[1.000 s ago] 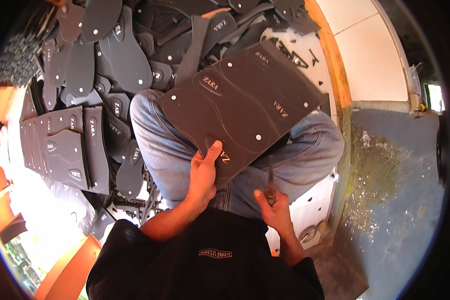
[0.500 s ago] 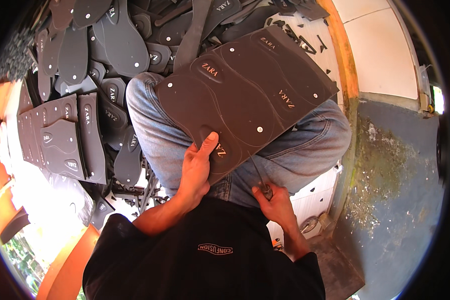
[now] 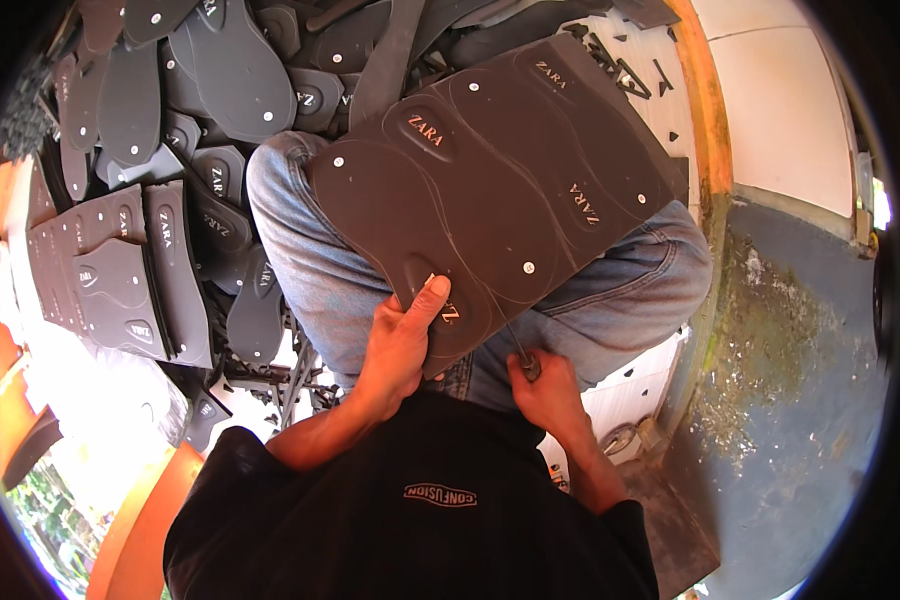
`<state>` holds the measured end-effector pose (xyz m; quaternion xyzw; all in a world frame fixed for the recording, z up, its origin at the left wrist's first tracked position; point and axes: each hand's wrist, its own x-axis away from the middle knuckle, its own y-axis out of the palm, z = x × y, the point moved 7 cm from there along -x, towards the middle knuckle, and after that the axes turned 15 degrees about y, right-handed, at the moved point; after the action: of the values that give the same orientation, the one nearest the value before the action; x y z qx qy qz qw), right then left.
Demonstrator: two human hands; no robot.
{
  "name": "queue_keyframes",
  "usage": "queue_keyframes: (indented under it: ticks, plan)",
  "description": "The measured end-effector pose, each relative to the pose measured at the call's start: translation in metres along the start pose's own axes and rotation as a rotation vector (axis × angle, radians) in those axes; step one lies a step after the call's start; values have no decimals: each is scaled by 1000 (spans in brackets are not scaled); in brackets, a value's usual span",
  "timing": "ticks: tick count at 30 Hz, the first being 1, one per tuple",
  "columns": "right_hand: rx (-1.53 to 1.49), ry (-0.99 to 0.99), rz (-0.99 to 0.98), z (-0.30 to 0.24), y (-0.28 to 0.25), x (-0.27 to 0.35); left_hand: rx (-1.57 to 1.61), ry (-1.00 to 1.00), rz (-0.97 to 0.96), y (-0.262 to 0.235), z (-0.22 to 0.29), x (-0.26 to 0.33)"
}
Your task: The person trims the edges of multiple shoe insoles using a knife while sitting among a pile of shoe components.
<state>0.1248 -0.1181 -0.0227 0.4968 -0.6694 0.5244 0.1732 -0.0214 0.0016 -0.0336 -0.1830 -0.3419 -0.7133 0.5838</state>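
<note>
Across my lap lies a dark foam sheet marked with curved sole outlines, raised oval pads and small white dots. My left hand grips its near left corner, thumb on top and fingers hidden beneath. My right hand is closed around the dark handle of a thin-bladed knife. The blade points up and away to the sheet's near edge, where its tip meets the foam at a sole outline. Whether the tip passes through the sheet I cannot make out.
Cut dark soles lie heaped at the far left. Nearer on the left stand stacked uncut sheets. Black offcuts litter the pale floor beyond my lap. At right are an orange-yellow edge and worn blue-grey floor.
My right hand and the knife have moved slightly up along the sheet's near edge. The sheet has shifted a little to the right in view, with my left hand still on it.
</note>
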Motion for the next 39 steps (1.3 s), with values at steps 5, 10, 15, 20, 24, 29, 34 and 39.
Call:
queue_keyframes:
  ticks: [5,10,15,20,24,29,34,39]
  plan:
    - [56,18,-55,-11,1,-11,-45,-71,-21,-2,-2,0]
    - [90,33,-83,-20,6,-23,-36,-100,-46,-4,-2,-1]
    - [95,30,-87,-23,14,-33,-51,-107,-50,-3,1,1]
    - [76,35,-64,-32,23,-39,-71,-112,-62,-2,2,1]
    - [-36,-80,-84,-50,29,-38,-51,-107,-55,-2,2,1]
    - [-85,-152,-10,-56,35,-45,-22,-94,-66,3,3,1]
    - [-73,-311,19,-67,40,-49,21,-80,-60,9,3,-1]
    - [-241,-386,37,-75,39,-54,45,-84,-99,12,-2,-3]
